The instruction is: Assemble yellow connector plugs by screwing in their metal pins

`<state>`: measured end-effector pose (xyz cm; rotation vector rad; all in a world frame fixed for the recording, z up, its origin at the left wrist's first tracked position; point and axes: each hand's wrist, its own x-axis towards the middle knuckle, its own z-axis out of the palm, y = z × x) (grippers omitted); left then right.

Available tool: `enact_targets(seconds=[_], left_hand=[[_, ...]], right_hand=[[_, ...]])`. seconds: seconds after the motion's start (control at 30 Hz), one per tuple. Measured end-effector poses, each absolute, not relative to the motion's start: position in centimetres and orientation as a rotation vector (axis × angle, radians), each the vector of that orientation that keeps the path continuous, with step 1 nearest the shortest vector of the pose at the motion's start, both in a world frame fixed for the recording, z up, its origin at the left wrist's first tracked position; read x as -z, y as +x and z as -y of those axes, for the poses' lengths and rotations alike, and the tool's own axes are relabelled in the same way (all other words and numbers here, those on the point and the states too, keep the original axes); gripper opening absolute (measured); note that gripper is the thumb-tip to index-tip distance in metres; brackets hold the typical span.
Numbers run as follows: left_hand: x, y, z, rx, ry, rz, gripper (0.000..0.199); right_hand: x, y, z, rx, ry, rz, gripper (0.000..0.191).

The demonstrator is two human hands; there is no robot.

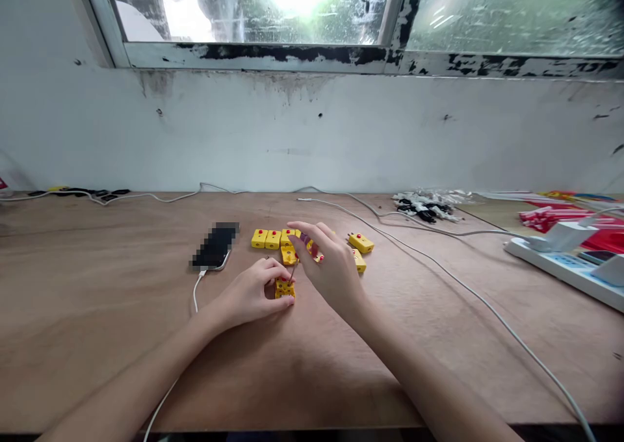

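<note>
My left hand grips a small yellow connector block between thumb and fingers, holding it against the tabletop. A screwdriver with a purple handle is in my right hand; its thin shaft slants down to the block's upper face. My right fingers close round the handle and hide part of it. Just beyond, yellow connectors with red dots stand in a row, partly covered by my right hand. One more yellow connector with prongs lies to the right of it.
A phone on a white charging cable lies left of my hands. White cables cross the right side toward a power strip. Black and white small parts and red-and-white strands lie toward the back right. A wall rises behind the wooden table.
</note>
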<state>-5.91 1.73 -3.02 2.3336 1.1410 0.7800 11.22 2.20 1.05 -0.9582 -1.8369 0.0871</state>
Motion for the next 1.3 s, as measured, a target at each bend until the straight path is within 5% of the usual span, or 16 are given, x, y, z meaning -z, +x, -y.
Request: enact_targets(seconds=[0.23, 0.43, 0.6, 0.77, 0.97, 1.17, 1.3], left_hand=[[3.14, -5.95, -1.75, -0.748, 2.308, -1.16, 0.021], [2.95, -5.94, -1.67, -0.748, 2.308, -1.175, 0.021], [2.88, -5.87, -1.71, -0.735, 2.299, -1.173, 0.021], [3.11, -5.92, -1.85, -0.747, 2.298, -1.178, 0.024], [2.99, -5.92, -1.67, -0.743, 2.315, -1.178, 0.02], [3.06, -5.98, -1.7, -0.728, 2.301, -1.194, 0.022], [3.06, -5.95, -1.74, -0.721, 2.294, -1.179, 0.021]], right_hand=[[-1.11, 11.17, -2.17, -0.359, -0.721, 1.905, 0.032], [-1.3, 11.15, -2.08, -0.105, -0.874, 1.846, 0.022], [-1.3, 11.18, -1.94, -0.378, -0.741, 1.911, 0.033], [-1.0, 11.23, -2.27, -0.071, -0.921, 1.8, 0.021], [-0.98, 11.29, -2.44, -0.448, -0.73, 1.866, 0.033], [-0.82, 11.14, -2.4, -0.13, -0.92, 1.822, 0.023], [-0.82, 11.21, -2.38, -0.419, -0.771, 1.842, 0.033]])
